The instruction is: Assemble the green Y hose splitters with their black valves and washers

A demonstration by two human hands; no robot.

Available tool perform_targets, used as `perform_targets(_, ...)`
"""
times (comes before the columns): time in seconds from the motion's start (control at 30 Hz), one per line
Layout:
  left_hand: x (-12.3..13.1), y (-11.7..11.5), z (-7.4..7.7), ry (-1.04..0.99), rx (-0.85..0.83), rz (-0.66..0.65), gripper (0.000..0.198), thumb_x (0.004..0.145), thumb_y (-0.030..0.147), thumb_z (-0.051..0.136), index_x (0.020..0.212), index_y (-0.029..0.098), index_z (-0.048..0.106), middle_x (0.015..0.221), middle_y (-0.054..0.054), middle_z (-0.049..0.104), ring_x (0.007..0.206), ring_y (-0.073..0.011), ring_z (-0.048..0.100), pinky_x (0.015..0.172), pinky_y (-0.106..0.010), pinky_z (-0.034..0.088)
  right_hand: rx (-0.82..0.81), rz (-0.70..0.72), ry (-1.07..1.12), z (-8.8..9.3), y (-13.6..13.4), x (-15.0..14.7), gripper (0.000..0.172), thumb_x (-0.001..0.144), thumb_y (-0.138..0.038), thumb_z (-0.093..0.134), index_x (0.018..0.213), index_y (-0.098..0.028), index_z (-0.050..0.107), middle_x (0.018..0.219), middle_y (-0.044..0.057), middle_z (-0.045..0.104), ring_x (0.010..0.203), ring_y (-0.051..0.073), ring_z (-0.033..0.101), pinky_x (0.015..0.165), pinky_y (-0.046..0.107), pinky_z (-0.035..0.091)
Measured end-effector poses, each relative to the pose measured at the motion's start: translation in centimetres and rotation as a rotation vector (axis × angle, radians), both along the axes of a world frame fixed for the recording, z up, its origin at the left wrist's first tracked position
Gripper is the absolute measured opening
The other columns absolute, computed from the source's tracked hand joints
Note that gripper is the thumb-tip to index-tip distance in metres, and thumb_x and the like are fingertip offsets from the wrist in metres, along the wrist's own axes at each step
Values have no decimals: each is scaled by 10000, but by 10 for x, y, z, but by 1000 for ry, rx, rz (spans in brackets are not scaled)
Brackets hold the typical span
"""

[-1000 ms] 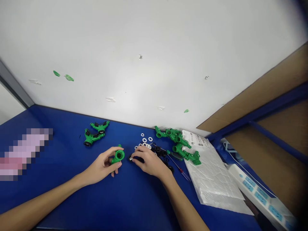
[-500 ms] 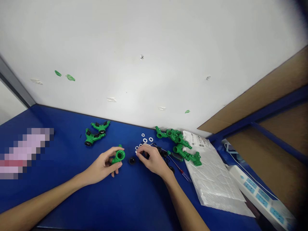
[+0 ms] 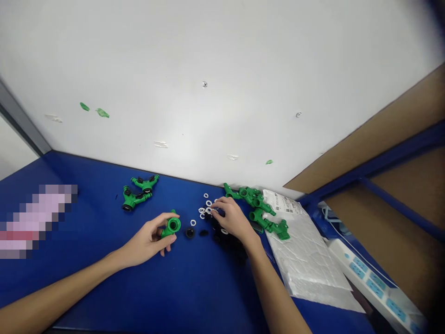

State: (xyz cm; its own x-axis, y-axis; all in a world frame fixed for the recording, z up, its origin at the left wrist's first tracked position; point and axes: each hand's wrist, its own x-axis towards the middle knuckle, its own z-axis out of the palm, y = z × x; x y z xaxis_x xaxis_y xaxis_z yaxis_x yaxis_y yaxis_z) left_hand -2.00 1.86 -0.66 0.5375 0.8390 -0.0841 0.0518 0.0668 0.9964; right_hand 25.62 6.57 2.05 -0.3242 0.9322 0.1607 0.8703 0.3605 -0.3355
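My left hand (image 3: 148, 239) grips a green plastic hose fitting (image 3: 173, 226) with its black-rimmed opening facing up and to the right. My right hand (image 3: 231, 220) is over a scatter of small white washers (image 3: 202, 210), with its fingertips at the washers. It also hides part of a heap of small black rings (image 3: 222, 239). One black ring (image 3: 189, 233) lies alone between my hands. I cannot tell whether my right fingers pinch a washer.
Green Y-shaped hose connectors lie at the back left (image 3: 137, 192) and back right (image 3: 255, 204) of the blue table (image 3: 104, 287). A white plastic bag (image 3: 309, 255) lies to the right, with a power strip (image 3: 373, 287) beyond. A white wall (image 3: 208, 93) rises behind.
My right hand has moved right and farther back, over the washers, and the heap of black rings is now partly beneath it. My left hand and its fitting have stayed in place.
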Motion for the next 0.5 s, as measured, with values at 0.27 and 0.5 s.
perform_targets(0.27,0,1,0,-2,2,-2,451,890,384,585,1290,231,442,867,-3,542,690,-153,619,568,-303,551,-98,30,-103,-4,6,-7,146,875,-124,596,940,-173,717,961,85,662,908,208,590,832,305,432)
perform_targets(0.5,-1,0,0,0,8,4,449,890,390,588,1286,227,455,851,-3,546,687,-157,619,568,-306,553,-80,51,-11,-5,4,-4,171,828,-124,640,970,-168,724,909,87,660,873,221,579,796,318,438)
